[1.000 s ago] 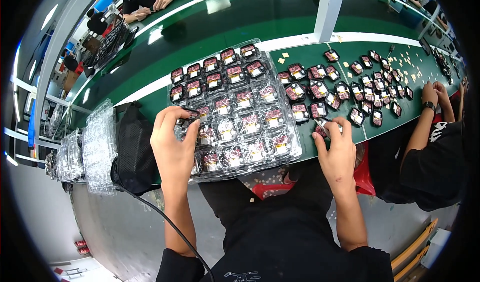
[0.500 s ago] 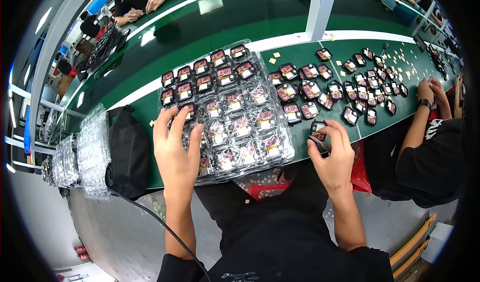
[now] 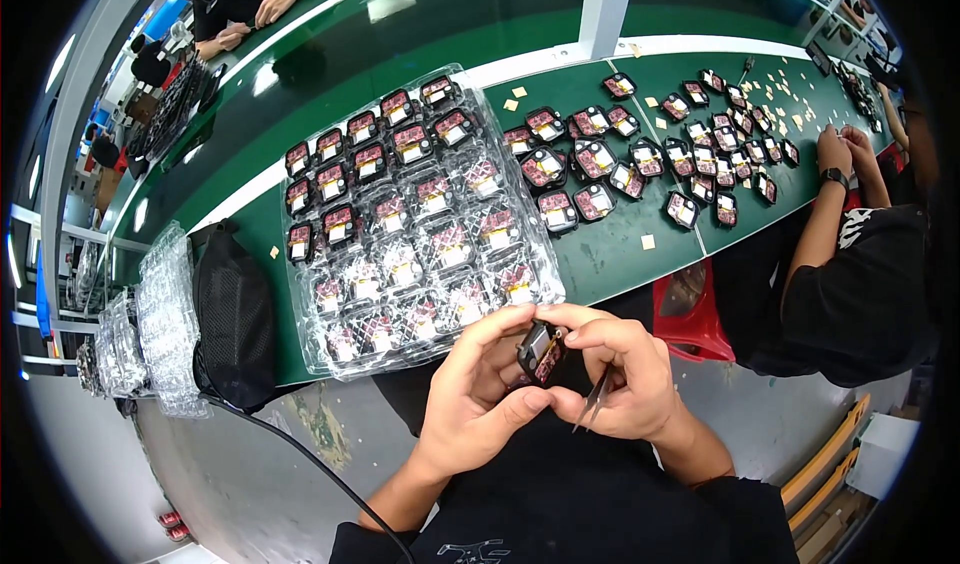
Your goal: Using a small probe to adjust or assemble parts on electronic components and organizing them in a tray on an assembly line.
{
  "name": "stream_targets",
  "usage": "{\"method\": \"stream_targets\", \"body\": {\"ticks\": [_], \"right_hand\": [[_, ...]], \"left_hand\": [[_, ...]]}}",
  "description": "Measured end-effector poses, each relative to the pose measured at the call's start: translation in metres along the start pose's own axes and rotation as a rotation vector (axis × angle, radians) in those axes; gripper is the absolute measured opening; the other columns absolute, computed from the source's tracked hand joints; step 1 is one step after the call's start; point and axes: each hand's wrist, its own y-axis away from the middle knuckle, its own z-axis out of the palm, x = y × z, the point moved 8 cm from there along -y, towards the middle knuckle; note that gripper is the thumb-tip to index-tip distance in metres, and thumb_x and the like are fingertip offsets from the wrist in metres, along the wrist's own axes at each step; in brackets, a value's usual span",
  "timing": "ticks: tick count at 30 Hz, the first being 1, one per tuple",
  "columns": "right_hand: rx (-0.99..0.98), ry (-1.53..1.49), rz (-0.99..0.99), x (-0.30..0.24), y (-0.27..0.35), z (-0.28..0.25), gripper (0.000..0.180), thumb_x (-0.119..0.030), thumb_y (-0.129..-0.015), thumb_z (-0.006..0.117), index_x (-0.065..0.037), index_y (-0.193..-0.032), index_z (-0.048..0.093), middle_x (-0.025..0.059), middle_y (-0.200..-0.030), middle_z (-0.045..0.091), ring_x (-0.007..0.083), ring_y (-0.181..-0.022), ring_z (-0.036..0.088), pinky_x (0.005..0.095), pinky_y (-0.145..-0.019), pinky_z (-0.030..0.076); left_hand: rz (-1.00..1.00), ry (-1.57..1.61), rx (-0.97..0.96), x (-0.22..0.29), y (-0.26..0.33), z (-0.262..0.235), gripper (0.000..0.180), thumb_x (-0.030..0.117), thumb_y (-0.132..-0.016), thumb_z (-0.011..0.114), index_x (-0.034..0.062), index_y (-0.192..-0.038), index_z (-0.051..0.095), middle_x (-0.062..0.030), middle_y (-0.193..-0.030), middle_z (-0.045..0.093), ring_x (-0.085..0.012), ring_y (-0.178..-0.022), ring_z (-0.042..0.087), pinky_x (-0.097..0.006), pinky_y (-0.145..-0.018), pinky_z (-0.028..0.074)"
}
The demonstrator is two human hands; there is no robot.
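Pinching the small dark module (image 3: 541,350) between both thumbs and forefingers, I keep it over my lap, at six o'clock from the clear tray (image 3: 420,224). My left hand (image 3: 478,392) grips its lower end; my right hand (image 3: 618,376) also clasps tweezers (image 3: 596,400).

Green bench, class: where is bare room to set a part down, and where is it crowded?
Bare: the green bench strip between the clear tray and the nearest loose black parts; also the belt beyond the white line. Crowded: the tray itself and the parts scattered right.
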Motion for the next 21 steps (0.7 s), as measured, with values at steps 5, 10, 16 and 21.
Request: {"method": "stream_targets", "body": {"ticks": [5, 10, 16, 21], "right_hand": [[-0.042, 0.001, -0.157, -0.010, -0.004, 0.007, 0.053, -0.018, -0.082, 0.089, -0.001, -0.122, 0.058, 0.0206, -0.130, 0.063, 0.0140, -0.072, 0.067, 0.0244, -0.061, 0.058], [-0.038, 0.268, 0.046, -0.007, -0.001, 0.003, 0.047, -0.010, -0.090, 0.079, 0.000, -0.132, 0.061, 0.0156, -0.115, 0.047, 0.0206, -0.082, 0.065, 0.0293, -0.064, 0.056], [0.115, 0.607, -0.203, -0.019, 0.003, 0.004, 0.046, 0.003, -0.070, 0.079, -0.005, -0.115, 0.076, 0.0065, -0.091, 0.061, 0.0201, -0.072, 0.062, 0.0292, -0.056, 0.053], [0.161, 0.715, -0.336, -0.026, 0.007, 0.003, 0.040, 0.003, -0.069, 0.078, -0.002, -0.109, 0.077, 0.0069, -0.090, 0.062, 0.0204, -0.072, 0.063, 0.0294, -0.056, 0.053]], "left_hand": [[-0.108, 0.269, 0.009, -0.018, 0.005, -0.008, 0.076, 0.007, -0.088, 0.082, 0.0001, -0.151, 0.038, -0.0201, -0.132, 0.059, -0.0294, -0.122, 0.064, -0.038, -0.102, 0.055], [0.036, 0.217, 0.120, -0.010, 0.007, -0.014, 0.064, 0.004, -0.083, 0.086, 0.0006, -0.136, 0.052, -0.0197, -0.132, 0.060, -0.0299, -0.123, 0.063, -0.038, -0.104, 0.054], [0.117, 0.200, 0.172, -0.007, 0.011, -0.017, 0.061, -0.003, -0.079, 0.087, 0.0017, -0.130, 0.053, -0.0203, -0.135, 0.059, -0.0293, -0.127, 0.060, -0.039, -0.106, 0.053], [0.077, 0.205, 0.182, -0.009, 0.012, -0.017, 0.060, -0.005, -0.079, 0.085, 0.0013, -0.130, 0.053, -0.0207, -0.136, 0.057, -0.0301, -0.127, 0.061, -0.040, -0.107, 0.053]]}}
